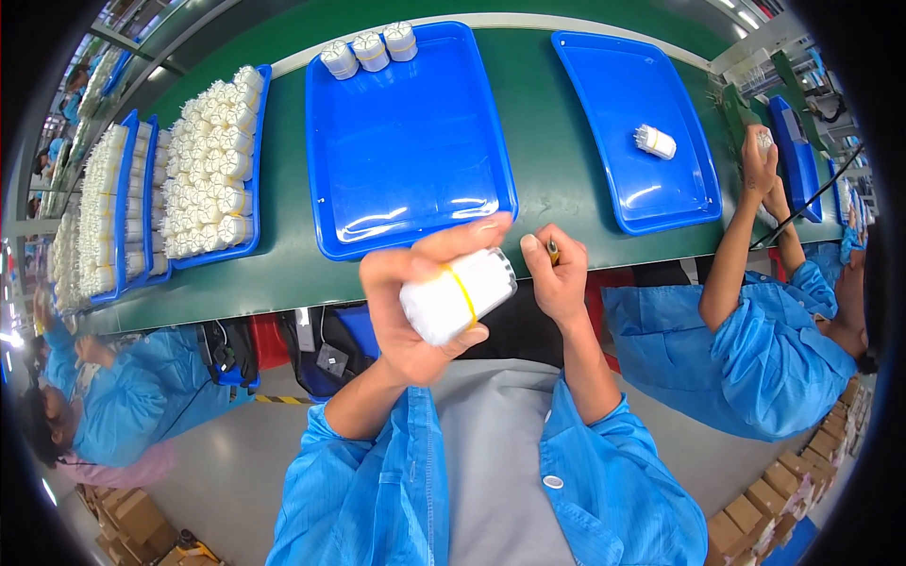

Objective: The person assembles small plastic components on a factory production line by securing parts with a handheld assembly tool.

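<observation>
The left hand (415, 311) is gripping a white cylindrical bundle (458, 294) banded in yellow, fingers wrapping it, just short of the green belt's (547, 141) near edge. The right hand (557, 278) is pinching a small dark tool (552, 250) beside it. Beyond, a blue tray (406, 160) is carrying three bundles (368, 49) at its far edge.

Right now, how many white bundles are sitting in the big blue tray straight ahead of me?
3, side by side along the far rim of the middle tray: left bundle, middle bundle, right bundle. None appears hidden; the rest of it is bare.
</observation>
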Demonstrator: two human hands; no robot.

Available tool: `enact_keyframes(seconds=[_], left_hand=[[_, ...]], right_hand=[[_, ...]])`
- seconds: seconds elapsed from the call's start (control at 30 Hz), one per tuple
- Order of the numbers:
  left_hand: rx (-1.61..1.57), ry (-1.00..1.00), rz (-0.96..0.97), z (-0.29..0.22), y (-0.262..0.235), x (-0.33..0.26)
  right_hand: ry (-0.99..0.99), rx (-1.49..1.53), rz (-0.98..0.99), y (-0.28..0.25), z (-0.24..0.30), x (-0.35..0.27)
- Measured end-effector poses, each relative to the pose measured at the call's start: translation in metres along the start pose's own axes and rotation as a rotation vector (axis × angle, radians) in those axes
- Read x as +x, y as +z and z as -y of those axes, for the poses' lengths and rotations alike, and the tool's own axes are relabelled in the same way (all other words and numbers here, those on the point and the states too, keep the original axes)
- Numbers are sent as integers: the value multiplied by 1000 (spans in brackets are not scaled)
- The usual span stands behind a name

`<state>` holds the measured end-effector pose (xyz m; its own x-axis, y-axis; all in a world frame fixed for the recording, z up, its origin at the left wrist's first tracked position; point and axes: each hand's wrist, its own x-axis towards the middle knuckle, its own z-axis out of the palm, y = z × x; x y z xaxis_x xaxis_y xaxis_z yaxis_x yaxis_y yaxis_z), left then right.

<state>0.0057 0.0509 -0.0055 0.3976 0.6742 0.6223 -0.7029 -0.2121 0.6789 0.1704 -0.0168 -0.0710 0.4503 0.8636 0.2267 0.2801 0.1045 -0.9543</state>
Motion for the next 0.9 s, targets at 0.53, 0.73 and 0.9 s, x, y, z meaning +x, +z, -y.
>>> enact_keyframes(seconds=[0.53, 0.73, 0.9], left_hand=[[-537, -419, -161, -8, 1, -6], [-636, -531, -225, -12, 0, -1], [-920, -502, -170, -5, -4, -7]], right_hand=[[-23, -24, 0, 0, -2, 0], [-19, -15, -1, 1, 2, 0], [-14, -31, 5, 0, -1, -1]])
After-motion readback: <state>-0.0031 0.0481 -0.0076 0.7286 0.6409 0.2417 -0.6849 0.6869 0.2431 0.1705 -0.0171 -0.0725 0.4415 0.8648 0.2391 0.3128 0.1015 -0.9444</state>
